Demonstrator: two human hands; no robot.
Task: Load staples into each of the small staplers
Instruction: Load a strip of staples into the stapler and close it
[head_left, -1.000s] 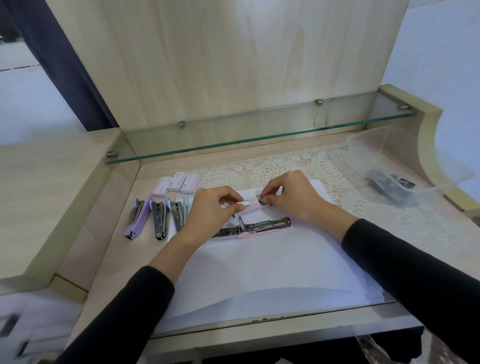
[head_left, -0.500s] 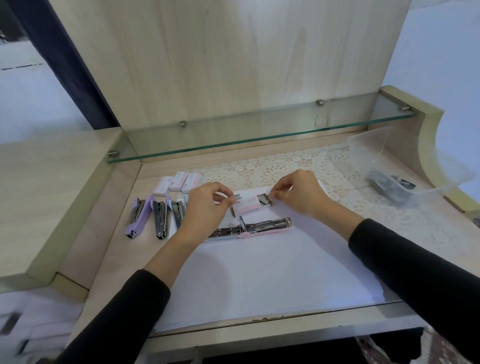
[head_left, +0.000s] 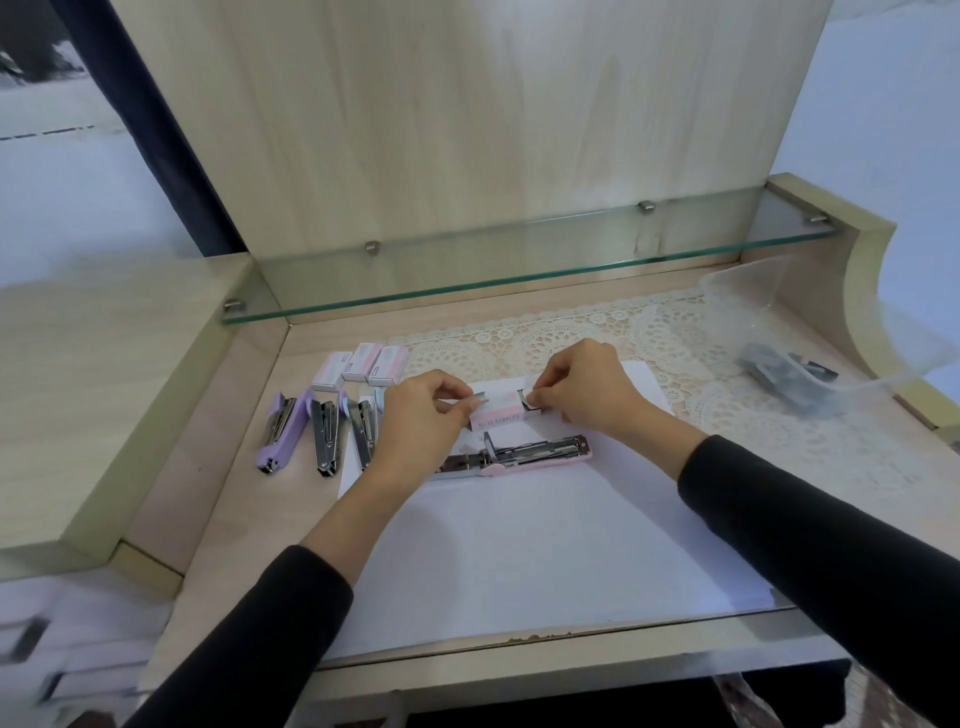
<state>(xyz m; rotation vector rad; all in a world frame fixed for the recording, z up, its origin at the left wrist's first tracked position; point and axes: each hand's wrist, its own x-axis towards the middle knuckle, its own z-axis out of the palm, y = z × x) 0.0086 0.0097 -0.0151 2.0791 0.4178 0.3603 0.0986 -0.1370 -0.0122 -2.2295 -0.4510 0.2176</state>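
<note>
Staples on the way: a short silver staple strip (head_left: 480, 399) sits pinched between thumb and forefinger of the person's left hand (head_left: 421, 421), at the left end of a small pink-and-white cardboard staple box (head_left: 497, 412). The right hand (head_left: 587, 389) pinches the box's other end, where the inner tray shows. A second ago both hands were bunched tight on the box; now the strip appears drawn clear of it, which suggests loading is next. Directly below, the pink small stapler (head_left: 519, 453) lies hinged flat open on a white paper sheet (head_left: 519, 545), its metal channel exposed and seemingly still unfilled. To the left three more small staplers, one purple (head_left: 280, 434), one dark (head_left: 325, 434) and one pale blue (head_left: 362, 431), lie in a row, with three closed pink staple boxes (head_left: 363, 364) behind them. A white lace mat (head_left: 597, 332) and a clear plastic tub (head_left: 779, 291) holding dark items sit to the right, under a glass shelf (head_left: 519, 262).
</note>
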